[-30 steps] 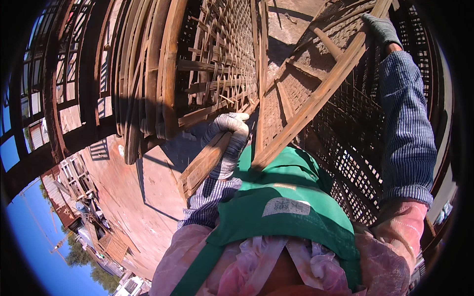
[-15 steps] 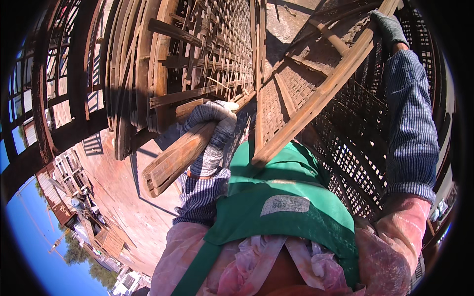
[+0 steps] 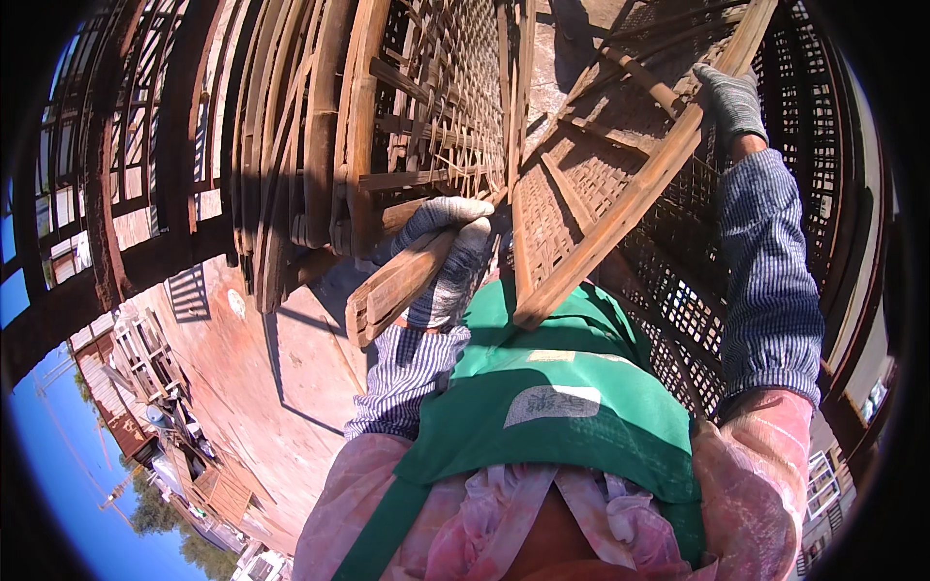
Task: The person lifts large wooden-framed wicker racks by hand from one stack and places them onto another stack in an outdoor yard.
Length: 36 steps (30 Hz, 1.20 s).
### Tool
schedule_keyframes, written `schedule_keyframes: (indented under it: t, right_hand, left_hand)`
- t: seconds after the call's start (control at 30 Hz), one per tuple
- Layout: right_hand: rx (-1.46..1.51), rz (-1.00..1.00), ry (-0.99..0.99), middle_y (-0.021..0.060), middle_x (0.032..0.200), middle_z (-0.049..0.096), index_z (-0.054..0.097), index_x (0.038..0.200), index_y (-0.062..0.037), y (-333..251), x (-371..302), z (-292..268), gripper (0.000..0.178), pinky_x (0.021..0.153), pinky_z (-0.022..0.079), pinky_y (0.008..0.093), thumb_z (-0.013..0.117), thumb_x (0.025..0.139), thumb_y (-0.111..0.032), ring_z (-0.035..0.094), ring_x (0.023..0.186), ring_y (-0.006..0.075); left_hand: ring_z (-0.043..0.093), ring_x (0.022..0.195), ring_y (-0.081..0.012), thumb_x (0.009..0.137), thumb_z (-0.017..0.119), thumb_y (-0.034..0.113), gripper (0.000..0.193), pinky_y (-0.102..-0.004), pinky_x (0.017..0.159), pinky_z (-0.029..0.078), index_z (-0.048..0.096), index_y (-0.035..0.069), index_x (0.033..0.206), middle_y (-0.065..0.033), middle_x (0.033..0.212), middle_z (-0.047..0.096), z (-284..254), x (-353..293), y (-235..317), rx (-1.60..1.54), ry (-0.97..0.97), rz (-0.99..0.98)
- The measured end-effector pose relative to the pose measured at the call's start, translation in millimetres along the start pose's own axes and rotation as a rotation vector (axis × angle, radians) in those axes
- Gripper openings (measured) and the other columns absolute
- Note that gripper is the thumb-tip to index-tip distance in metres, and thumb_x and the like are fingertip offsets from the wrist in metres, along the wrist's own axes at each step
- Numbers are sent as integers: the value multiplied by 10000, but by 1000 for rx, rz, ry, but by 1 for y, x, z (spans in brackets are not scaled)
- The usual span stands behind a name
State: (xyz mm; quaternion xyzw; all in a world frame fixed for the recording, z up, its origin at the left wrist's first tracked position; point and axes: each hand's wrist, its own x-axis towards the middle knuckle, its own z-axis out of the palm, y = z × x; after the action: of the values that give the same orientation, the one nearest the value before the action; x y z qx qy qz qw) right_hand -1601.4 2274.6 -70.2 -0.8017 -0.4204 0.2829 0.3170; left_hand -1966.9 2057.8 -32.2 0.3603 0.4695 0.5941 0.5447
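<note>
My left hand (image 3: 455,257), in a grey-and-white knit glove, is closed around a split-bamboo bar (image 3: 395,292) whose blunt end sticks out beside my apron. Where the bar's far end joins is hidden. At the upper right my gloved right hand (image 3: 733,103) grips the long wooden edge rail of a framed woven bamboo panel (image 3: 635,211). This panel slants up and away, its near corner against my green apron (image 3: 552,397). Crosspieces brace its woven face. Part of my right hand's fingers is hidden behind the rail.
Left of the panel stand several more bamboo-framed woven panels (image 3: 354,126), stacked on edge. A rusty metal rack (image 3: 174,126) rises at the far left. Dark perforated mesh (image 3: 678,281) lies on the right. Beyond are pinkish ground (image 3: 252,358), pallets (image 3: 145,353) and scrap wood.
My right hand has shifted left and slightly lower in view, with the panel rail. My left hand and its bar sit farther right. The stacked panels and rack also appear shifted right.
</note>
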Motion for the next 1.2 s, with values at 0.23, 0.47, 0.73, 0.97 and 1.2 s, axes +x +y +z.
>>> schedule_keyframes:
  t: [0.23, 0.47, 0.73, 0.97, 1.2]
  right_hand:
    - [129, 48, -13, 139, 921, 638, 483, 1232, -26, 4, -9, -10, 559, 666, 553, 339, 746, 770, -199, 652, 794, 236]
    - [-20, 16, -24, 174, 1017, 651, 420, 1280, 16, 3, -14, -17, 682, 745, 577, 339, 771, 758, -247, 676, 872, 250]
    - [-197, 93, -81, 208, 1144, 595, 284, 1390, 2, 17, -98, 5, 929, 880, 529, 340, 834, 696, -278, 633, 1007, 270]
    - [-69, 185, -122, 220, 1061, 633, 269, 1405, -22, 20, -140, 9, 854, 861, 527, 367, 770, 757, -263, 655, 951, 305]
    - [-111, 140, -106, 223, 1070, 632, 297, 1385, -17, 29, -138, 11, 852, 853, 528, 369, 785, 744, -295, 654, 949, 302]
  left_hand:
    - [644, 805, -169, 824, 716, 59, 194, -308, 814, 524, 614, 19, 985, -125, 916, 685, -6, 23, 30, 170, 117, 99]
    - [651, 811, -176, 814, 731, 52, 211, -315, 798, 528, 621, 46, 994, -84, 941, 671, -1, 36, 46, 307, 11, 70]
    - [637, 941, -184, 802, 715, -2, 253, -322, 885, 498, 593, 38, 1020, -97, 995, 662, 15, 58, 53, 221, 88, 71]
    - [642, 989, -214, 781, 732, -14, 257, -349, 924, 502, 589, 36, 989, -162, 1043, 665, 20, 55, 54, 300, 121, 52]
    - [665, 851, -181, 712, 783, -38, 260, -341, 833, 554, 650, 51, 916, -95, 892, 694, 16, 57, 84, 347, 186, 138]
